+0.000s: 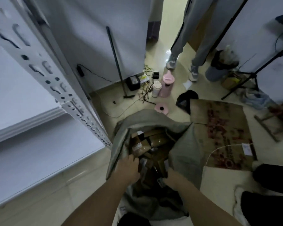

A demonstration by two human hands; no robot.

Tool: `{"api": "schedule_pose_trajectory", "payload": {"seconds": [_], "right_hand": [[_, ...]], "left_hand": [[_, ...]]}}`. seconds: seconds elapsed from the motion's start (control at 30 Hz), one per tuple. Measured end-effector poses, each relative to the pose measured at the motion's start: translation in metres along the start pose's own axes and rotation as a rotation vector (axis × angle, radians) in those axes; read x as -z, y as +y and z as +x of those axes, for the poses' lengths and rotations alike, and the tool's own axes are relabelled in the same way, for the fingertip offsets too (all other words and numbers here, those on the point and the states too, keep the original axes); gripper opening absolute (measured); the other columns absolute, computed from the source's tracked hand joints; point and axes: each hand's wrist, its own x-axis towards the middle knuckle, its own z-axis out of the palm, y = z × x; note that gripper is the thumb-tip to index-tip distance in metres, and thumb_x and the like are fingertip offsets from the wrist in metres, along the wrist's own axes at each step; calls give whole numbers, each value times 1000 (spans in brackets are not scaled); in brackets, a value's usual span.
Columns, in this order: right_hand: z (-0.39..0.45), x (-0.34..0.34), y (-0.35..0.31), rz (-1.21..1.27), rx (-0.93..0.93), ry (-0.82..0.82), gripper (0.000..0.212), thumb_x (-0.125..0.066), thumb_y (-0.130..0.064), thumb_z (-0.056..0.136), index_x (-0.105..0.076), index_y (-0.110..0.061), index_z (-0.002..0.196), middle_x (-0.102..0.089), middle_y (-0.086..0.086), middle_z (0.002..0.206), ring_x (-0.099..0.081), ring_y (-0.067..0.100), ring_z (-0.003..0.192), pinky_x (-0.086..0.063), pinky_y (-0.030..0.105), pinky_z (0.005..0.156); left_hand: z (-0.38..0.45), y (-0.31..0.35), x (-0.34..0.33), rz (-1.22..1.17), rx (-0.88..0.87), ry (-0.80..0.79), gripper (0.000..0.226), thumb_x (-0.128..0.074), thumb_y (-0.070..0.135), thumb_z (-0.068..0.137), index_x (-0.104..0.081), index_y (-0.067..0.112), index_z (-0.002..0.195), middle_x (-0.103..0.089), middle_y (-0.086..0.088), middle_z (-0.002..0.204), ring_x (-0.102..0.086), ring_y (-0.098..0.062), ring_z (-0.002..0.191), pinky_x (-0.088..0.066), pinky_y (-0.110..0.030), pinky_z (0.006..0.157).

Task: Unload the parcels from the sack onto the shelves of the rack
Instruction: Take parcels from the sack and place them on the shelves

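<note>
The job looked barely begun, by my reckoning: the grey sack stood open on the floor just beside the foot of the white rack, and it was packed with brown parcels, while the rack shelves that I could see beside the sack carried nothing. So nearly all of the unloading seemed left to do. Both my arms reached down into the mouth of the sack. My left hand lay at the rack-side edge of the opening, fingers bent down onto the parcels there, but the fingertips were lost in the dark, so I cannot tell whether that grip was closed on a parcel or only resting on one. My right hand was at the opposite side of the opening, away from the rack, close against the sack wall; its fingers were hidden among the parcels and the cloth, so I cannot tell the state of that grip either. The light inside the sack was poor, so how deep the parcels went was beyond counting. The upper shelves of the rack were cut off by the frame. Beyond the sack, away from me, stood another person's legs and some pink bottles.
</note>
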Motion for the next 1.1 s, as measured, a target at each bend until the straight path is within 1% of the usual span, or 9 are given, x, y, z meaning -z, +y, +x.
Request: {"api": "schedule_pose_trajectory", "payload": {"seconds": [0.23,0.4,0.5,0.57,0.67,0.77,0.9,1.0,1.1], "right_hand": [[108,12,-48,229,67,118,59,-50,-39,94,-31,-13,143,-51,10,136,-51,29,122,-42,40,102],[195,34,-84,872,-29,191,71,-57,-40,92,-25,-9,148,-44,15,142,-48,33,124,-41,39,102],[228,48,-97,1311,-96,174,83,-64,-40,88,-18,-12,151,-44,15,143,-47,34,126,-41,45,105],[240,56,-106,1580,-17,162,76,-65,-33,88,-24,-15,149,-51,12,136,-53,31,120,-46,43,101],[249,69,-127,1722,45,302,65,-64,-20,88,-32,-16,145,-56,12,130,-59,29,113,-51,45,97],[254,89,-153,1764,60,393,63,-65,-10,84,-37,-15,140,-58,15,128,-61,30,110,-53,46,93],[246,125,-167,1598,241,372,52,-60,-5,89,-38,-10,137,-57,14,126,-62,25,106,-52,26,68],[244,144,-159,1261,418,408,43,-54,-8,93,-40,-11,134,-56,7,123,-57,21,111,-49,26,79],[256,138,-142,757,397,502,51,-52,-11,93,-39,-12,142,-52,9,135,-49,24,124,-40,31,99]], "left_hand": [[90,-17,-28,219,-14,107,63,-44,35,94,-23,11,148,-20,-12,155,-18,-29,143,-10,-43,116],[163,-40,-44,430,-5,103,68,-45,38,95,-18,8,150,-16,-14,157,-9,-31,145,0,-47,118],[194,-48,-51,667,-117,87,61,-36,35,100,-17,8,151,-14,-15,158,-5,-33,146,3,-50,117],[211,-50,-56,828,-223,80,59,-33,35,101,-16,9,152,-10,-15,159,-1,-34,147,6,-53,116],[226,-50,-54,956,-259,88,62,-36,39,100,-14,14,152,-5,-14,160,4,-35,147,14,-56,111],[238,-51,-46,967,-221,148,67,-32,43,99,-7,13,153,-1,-12,160,6,-35,147,23,-57,103],[246,-68,-24,989,-87,177,64,-28,47,98,-14,15,152,-11,-10,160,5,-34,147,27,-57,98],[244,-90,-9,1100,68,132,65,-28,52,97,-16,18,151,-13,-8,159,8,-38,146,27,-60,97],[247,-109,-1,1125,168,125,70,-33,56,95,-14,20,151,-14,-7,159,8,-38,146,27,-61,99]]}}
